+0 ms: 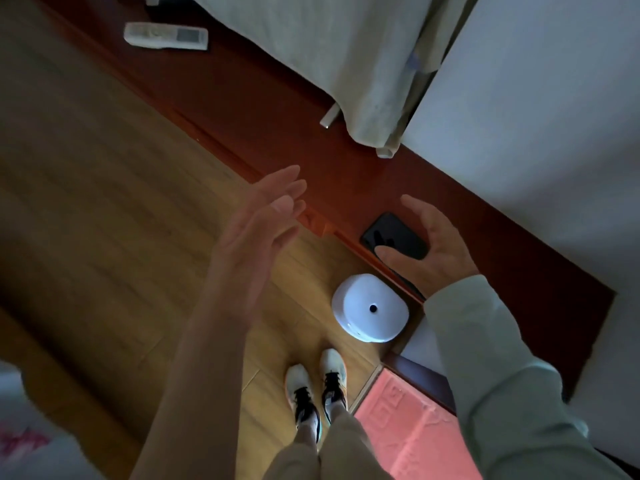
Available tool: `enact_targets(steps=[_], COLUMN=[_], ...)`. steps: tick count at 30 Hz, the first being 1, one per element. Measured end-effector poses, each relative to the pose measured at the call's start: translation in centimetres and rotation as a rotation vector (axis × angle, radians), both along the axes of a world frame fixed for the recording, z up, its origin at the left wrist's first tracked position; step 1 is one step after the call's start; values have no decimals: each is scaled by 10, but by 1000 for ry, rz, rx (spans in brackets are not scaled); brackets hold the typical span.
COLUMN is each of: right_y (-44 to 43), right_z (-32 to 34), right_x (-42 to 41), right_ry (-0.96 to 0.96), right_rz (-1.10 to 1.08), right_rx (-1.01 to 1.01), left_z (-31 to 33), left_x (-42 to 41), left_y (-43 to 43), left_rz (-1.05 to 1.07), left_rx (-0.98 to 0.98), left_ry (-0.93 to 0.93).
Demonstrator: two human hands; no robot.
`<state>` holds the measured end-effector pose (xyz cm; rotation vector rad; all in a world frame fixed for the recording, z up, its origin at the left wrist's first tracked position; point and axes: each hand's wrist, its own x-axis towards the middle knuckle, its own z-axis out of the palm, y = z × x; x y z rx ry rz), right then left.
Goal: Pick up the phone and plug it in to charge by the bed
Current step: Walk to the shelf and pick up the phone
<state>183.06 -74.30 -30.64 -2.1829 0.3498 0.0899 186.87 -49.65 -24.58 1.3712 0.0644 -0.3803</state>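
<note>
A black phone (394, 235) lies flat on a dark red wooden ledge (263, 109), close to the ledge's front edge. My right hand (427, 249) is curved around the phone with fingers spread; the thumb rests on its near end and the other fingers arch over its far side. Whether the hand grips the phone is unclear. My left hand (254, 233) hovers open over the floor to the left of the phone, fingers straight and together, touching nothing. No charging cable is clearly visible.
A white remote control (166, 36) lies on the ledge at the upper left. Pale curtains (349, 64) hang down onto the ledge. A white round device (370, 308) sits on the wooden floor by my feet, next to a pink mat (412, 434).
</note>
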Motion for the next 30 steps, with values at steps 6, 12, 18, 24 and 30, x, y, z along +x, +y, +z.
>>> enact_targets(steps=[6, 12, 18, 24, 30], right_y=[-14, -25, -21, -20, -26], right_z=[-50, -83, -93, -89, -72], right_x=[5, 15, 18, 20, 29], right_ry=[43, 205, 177, 140, 167], right_rz=[-29, 11, 40, 60, 29], right_rx=[-132, -286, -399, -364, -179], left_z=[-53, -75, -82, -78, -51], left_x=[10, 24, 32, 36, 45], left_y=[-12, -16, -19, -24, -22], left_rz=[11, 36, 72, 74, 87], left_rx=[29, 31, 17, 9, -15], left_ry=[105, 142, 161, 158, 110])
